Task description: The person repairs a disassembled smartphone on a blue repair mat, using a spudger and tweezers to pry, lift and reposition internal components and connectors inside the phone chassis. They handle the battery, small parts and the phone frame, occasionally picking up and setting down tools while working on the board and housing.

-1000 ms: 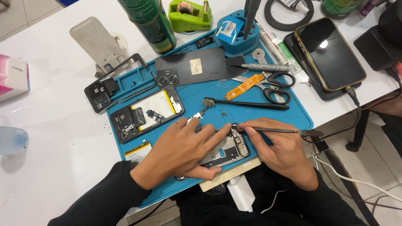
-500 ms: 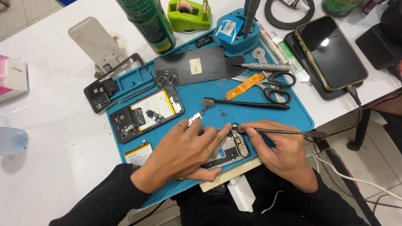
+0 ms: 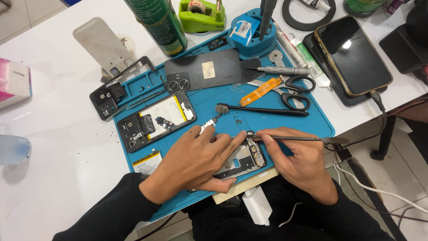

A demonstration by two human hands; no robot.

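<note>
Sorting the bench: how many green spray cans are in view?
2: one green spray can at the mat's top left, another can cut off at the top right edge. More may lie outside the frame.

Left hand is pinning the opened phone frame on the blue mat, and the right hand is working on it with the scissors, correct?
Not quite. In the head view the right hand holds thin tweezers, not scissors; the scissors lie untouched farther up the blue mat. The left hand does pin the phone frame.

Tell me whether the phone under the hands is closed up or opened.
Opened: the phone under the left hand has no back cover, and its inner frame and parts show.
</note>
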